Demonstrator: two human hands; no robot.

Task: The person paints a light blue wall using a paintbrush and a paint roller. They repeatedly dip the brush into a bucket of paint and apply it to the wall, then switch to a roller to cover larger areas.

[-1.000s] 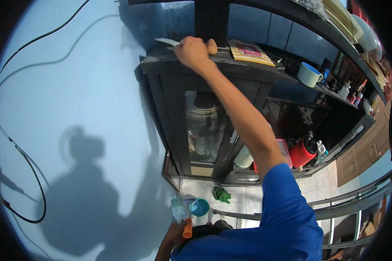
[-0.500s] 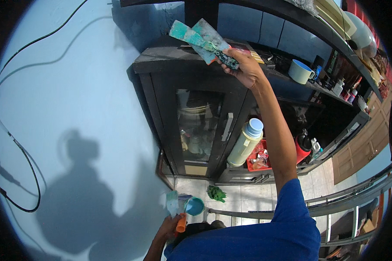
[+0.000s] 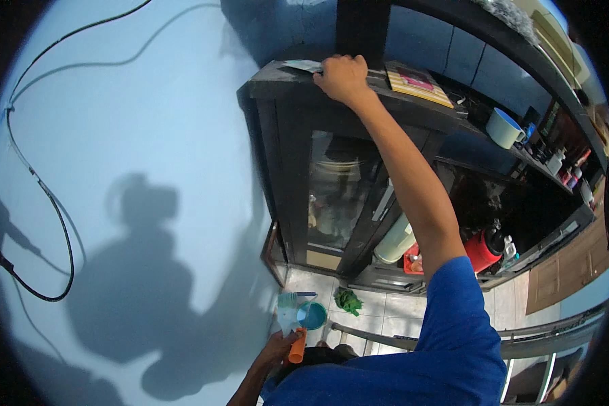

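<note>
My right hand [image 3: 345, 80] reaches to the top of the dark cabinet [image 3: 277, 111], its fingers curled down at the surface. A pale, paint-smeared putty knife blade [image 3: 302, 65] sticks out to its left, lying flat; the handles are hidden under the hand. Low in the view, my left hand [image 3: 277, 348] is closed on a paint tool with a thick orange handle [image 3: 298, 346]. A flat pale head [image 3: 287, 311] with a teal edge stands above that hand; how it joins the handle is not clear. Just beyond is a teal bucket [image 3: 324, 325].
A yellow-striped flat item [image 3: 423, 88] lies on the cabinet top, with a blue-lined mug [image 3: 503, 128] farther right. A thermos [image 3: 394, 242] and a red jug [image 3: 484, 250] stand lower. A green bundle [image 3: 348, 301] is on the floor; metal ladder rails [image 3: 555, 342] run at right.
My right hand has moved left and down with the two putty knives from in front of the cabinet onto its top. My left hand keeps its orange-handled tool. The view has shifted.
</note>
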